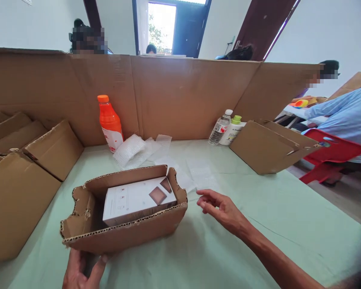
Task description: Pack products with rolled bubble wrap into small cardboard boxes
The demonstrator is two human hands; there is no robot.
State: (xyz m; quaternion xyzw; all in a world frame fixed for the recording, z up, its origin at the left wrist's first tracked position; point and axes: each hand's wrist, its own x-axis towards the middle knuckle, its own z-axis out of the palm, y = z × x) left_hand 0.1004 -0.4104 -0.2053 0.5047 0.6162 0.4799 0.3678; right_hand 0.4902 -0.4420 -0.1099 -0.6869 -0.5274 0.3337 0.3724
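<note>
An open cardboard box (124,239) with notched ends sits on the pale green tabletop, slightly askew. Inside it lies a white product box (129,202) with brown diamond pictures at one end. My left hand (82,269) is at the box's near left bottom edge, its thumb by the near wall and its fingertips partly hidden beneath the cardboard. To the right of the box, my right hand (218,206) hovers over the table, fingers loosely bent and apart, with nothing in it. Bubble wrap (132,150) and thin clear plastic sheets (195,170) lie behind the box.
An orange bottle (110,122), a clear water bottle (219,128) and a white bottle with a green cap (232,130) stand against a cardboard partition (183,96). More cardboard boxes (21,204) fill the left side; another cardboard box (258,146) stands right. Several people are beyond.
</note>
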